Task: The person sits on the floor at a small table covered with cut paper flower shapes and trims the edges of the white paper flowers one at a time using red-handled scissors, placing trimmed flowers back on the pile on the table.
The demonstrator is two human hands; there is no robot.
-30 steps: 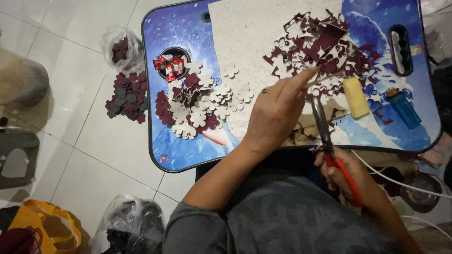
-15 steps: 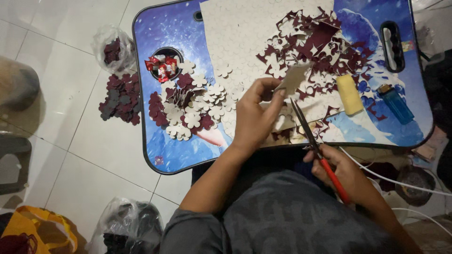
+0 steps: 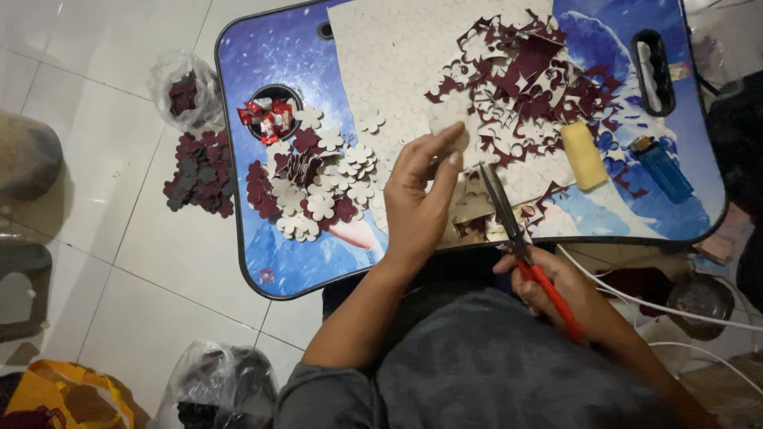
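So the left hand (image 3: pixel 425 199) is reaching out over the bench (image 3: pixel 262 254), fingers stretched forward and pinched together on a pale flower-shaped cutout (image 3: pixel 449 127), thumb side up, wrist roughly over the near edge. The right hand (image 3: pixel 556 286) sits lower, close to the body, wrapped around the red handles of a pair of scissors (image 3: pixel 517 238). The blades point up and away and look nearly closed, tips just beside the left thumb, apart from the cutout.

Compared with half a second ago, the left hand has lifted the piece a bit higher and further over the big cream sheet (image 3: pixel 397 56), and the scissors have swung more upright. A second back, that hand was still flat among the maroon scraps (image 3: pixel 532 71).

Around it: a heap of cream and maroon flower cutouts (image 3: pixel 318 191) left of the hand, a yellow eraser-like block (image 3: pixel 584 155) and a blue lighter (image 3: pixel 660 168) to the right, another maroon pile (image 3: pixel 197 175) on the floor tiles beside a clear plastic bag (image 3: pixel 181 87).
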